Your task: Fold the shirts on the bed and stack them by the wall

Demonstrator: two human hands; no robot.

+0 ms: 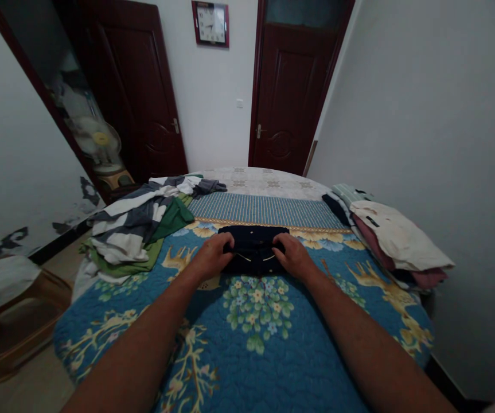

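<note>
Pinching left end of folded dark garment (253, 245) w/ left hand (215, 253), thumb + fingers bent in on fabric. Gripping right end much the same w/ right hand (291, 255); can't tell exact fingertip contact, cloth too dark. Lying mid-scene btwn both hands, on blue quilted cover (316, 373), just on far side of printed flower cluster (258, 304). Showing 2 short pale lines + few tiny light specks; can't tell if cord or trim.

See at left, on same cover, loose clothes pile (122, 221), rumpled, incl. grey/white pc. over green ones. See at right folded clothes stack (397, 232), neater, w/ cream pc. on top, dusty-pink + dark layers under. Keeping hands well apart from both lots.

Note striped band (264, 210) across cover's far part, then pale patterned cloth (256, 179) at far end. Note stool (10, 287) near left, partly cut off by frame edge. Spot on far side: dk red door (133, 86) left, another door (292, 97) right, wall clock (211, 24) btwn, plus fan (98, 139) far left thru doorway.
</note>
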